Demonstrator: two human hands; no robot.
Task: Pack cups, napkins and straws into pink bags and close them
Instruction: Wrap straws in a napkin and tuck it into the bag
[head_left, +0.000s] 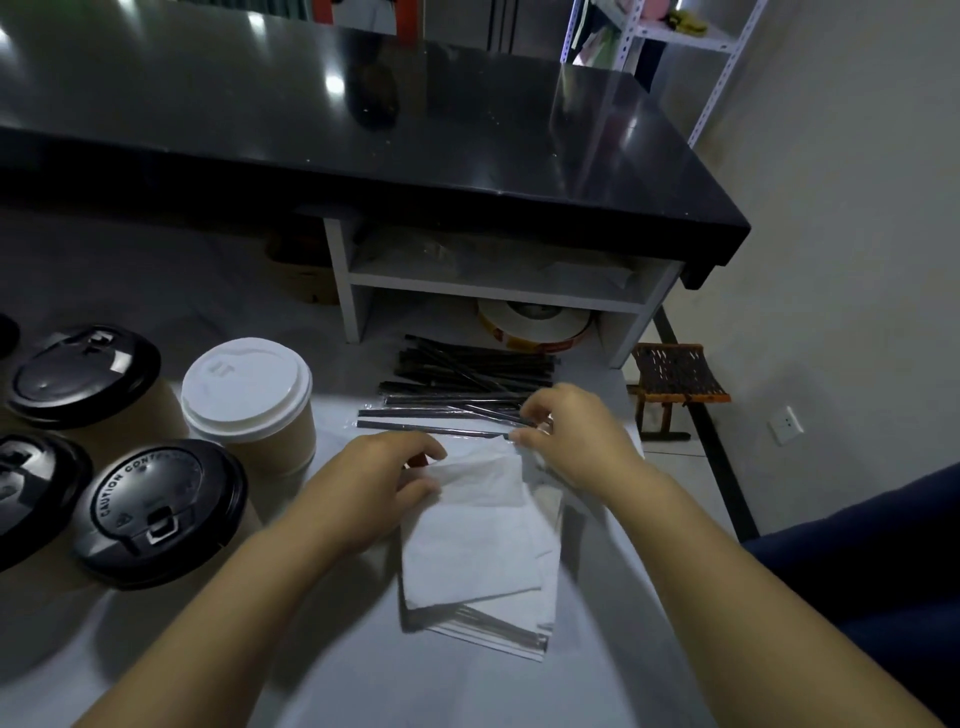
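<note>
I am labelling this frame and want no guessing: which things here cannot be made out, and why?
Head view only.
1. Right hand: its own fingers hide whether they pinch the top napkin or a wrapped straw.
2. Black-lidded cup at far left: cut off by the frame edge.
3. White shelf contents: dim and blurred.
4. Pink bags: none in view.

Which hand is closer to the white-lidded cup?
Left. The left hand sits just right of the white-lidded cup, at the far edge of the napkin stack; the right hand is farther right, by the straws.
</note>
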